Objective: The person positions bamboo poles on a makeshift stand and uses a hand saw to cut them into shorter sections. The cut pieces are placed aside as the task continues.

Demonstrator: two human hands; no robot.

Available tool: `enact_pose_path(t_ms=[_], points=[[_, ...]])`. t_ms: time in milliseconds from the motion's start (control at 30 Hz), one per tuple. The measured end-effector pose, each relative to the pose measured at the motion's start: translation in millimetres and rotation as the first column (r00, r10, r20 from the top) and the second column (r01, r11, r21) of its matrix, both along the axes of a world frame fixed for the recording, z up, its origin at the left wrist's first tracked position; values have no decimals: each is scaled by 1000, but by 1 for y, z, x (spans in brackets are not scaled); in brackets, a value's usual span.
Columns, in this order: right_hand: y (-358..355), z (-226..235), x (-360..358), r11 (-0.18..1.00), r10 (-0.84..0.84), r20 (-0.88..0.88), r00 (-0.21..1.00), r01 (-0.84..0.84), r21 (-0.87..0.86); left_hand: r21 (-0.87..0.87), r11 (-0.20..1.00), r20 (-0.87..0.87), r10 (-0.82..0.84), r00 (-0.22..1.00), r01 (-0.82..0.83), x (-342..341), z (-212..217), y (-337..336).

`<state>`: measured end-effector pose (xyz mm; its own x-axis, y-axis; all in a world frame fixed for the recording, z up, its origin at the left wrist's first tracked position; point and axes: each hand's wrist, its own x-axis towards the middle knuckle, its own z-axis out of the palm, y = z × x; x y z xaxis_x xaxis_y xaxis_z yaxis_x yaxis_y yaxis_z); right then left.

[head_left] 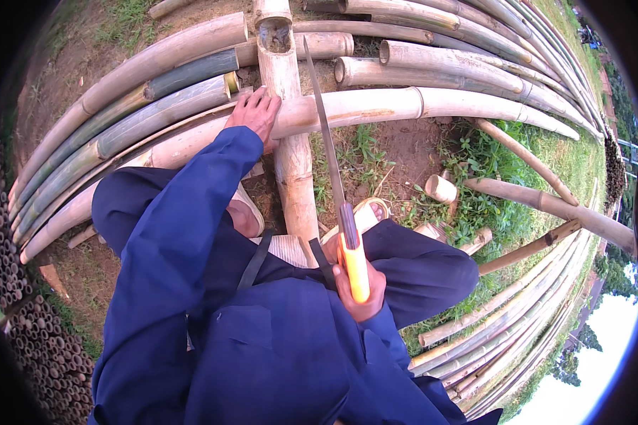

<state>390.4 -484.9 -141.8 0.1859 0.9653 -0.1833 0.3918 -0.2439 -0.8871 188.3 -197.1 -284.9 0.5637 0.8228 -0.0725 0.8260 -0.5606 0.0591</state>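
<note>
A long pale bamboo pole (pixel 376 104) lies crosswise before me, over an upright-running bamboo support (pixel 294 170) with a notch cut near its far end. My left hand (pixel 257 113) rests on the pole just left of where the two cross, fingers bent over its top. In my right hand (pixel 361 287) is the yellow-orange handle of a hand saw (pixel 331 152), my fingers wrapped round it. The saw's long blade points away from me and passes across the pole right of the support; whether its teeth touch the bamboo I cannot tell.
Bamboo poles (pixel 184 74) lie at the left, with more poles (pixel 461 67) at the far right and a stack (pixel 510 319) at the near right. A short bamboo offcut (pixel 441 189) sits by green weeds (pixel 500 170). Crossed poles (pixel 546 202) stand at the right.
</note>
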Motion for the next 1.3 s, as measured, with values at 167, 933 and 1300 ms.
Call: enact_pose_path(t_ms=[167,933,1300], points=[[63,-32,-5,998,-60,-105,993,57,-33,-182,983,15,-4,1000,7,7,19,11],[52,-33,-8,985,-171,-240,956,162,-56,-98,995,60,-2,998,8,1,8,-2],[96,-45,-5,988,-75,-119,990,90,124,-241,970,13,35,999,-31,14,24,4]])
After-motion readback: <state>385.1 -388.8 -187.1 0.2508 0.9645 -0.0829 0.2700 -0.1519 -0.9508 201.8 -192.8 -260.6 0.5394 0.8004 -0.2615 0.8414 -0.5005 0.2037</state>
